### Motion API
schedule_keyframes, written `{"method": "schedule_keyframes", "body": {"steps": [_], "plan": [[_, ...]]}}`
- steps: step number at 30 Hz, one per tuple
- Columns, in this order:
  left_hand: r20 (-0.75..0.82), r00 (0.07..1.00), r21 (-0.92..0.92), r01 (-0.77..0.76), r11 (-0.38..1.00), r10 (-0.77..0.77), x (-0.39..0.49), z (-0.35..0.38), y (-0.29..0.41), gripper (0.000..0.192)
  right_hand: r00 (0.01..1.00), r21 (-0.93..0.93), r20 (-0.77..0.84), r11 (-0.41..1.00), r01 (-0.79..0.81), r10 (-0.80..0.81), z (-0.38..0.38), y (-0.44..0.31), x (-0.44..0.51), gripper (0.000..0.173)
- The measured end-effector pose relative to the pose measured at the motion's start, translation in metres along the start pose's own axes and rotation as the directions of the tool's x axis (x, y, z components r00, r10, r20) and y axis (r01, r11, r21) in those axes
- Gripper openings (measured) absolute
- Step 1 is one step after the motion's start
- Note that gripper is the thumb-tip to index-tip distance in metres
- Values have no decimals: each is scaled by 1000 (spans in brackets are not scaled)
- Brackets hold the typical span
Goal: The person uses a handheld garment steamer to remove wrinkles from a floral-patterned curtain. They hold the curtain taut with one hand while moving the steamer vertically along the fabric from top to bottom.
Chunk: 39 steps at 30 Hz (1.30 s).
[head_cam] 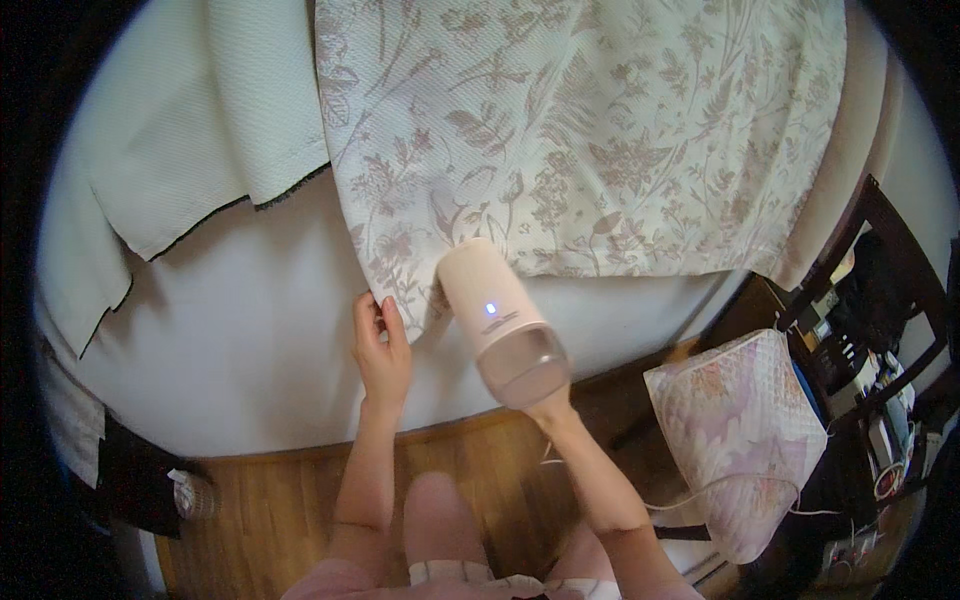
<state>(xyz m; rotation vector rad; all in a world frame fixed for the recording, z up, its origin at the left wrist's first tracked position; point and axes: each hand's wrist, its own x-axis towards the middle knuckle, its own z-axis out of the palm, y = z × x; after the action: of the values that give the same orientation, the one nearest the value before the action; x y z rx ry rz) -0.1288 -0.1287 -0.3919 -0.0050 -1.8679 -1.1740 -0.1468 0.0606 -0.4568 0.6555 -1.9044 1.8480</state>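
Observation:
A white fabric panel with grey-brown floral print (622,150) hangs before me. My left hand (381,345) pinches its lower left corner between thumb and fingers. A pale pink handheld garment steamer (487,289) with a lit blue-white indicator is in my right hand (551,412). The steamer body and its translucent tank hide most of that hand's fingers. Its head is up against the lower part of the fabric, just right of my left hand. Whether it touches the cloth is hard to tell.
White textured cloth with a dark edge (180,180) hangs at left. Behind is a white upright surface (262,337), above a wooden floor (262,517). At right stand a dark wooden chair (896,225) and a quilted floral piece (739,442), crossed by a pale cord (720,486).

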Motion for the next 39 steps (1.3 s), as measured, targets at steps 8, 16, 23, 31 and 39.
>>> {"method": "schedule_keyframes", "body": {"steps": [8,16,23,31,39], "plan": [[183,983,67,-15,998,3,6,-12,1,17,995,-80,-71,995,63,-69,30,10,-7,43],[251,968,7,16,1000,-17,-16,-21,15,15,991,-44,-134,999,6,-12,17,14,-4,40],[260,965,35,-31,999,21,-32,-33,28,14,988,-44,-155,999,-13,6,9,18,-7,44],[129,987,95,-108,990,96,-16,-38,24,13,991,-33,-134,999,-10,6,21,22,-8,46],[114,986,129,-137,982,122,-3,-49,13,12,897,-153,-419,985,82,-139,6,53,4,49]]}}
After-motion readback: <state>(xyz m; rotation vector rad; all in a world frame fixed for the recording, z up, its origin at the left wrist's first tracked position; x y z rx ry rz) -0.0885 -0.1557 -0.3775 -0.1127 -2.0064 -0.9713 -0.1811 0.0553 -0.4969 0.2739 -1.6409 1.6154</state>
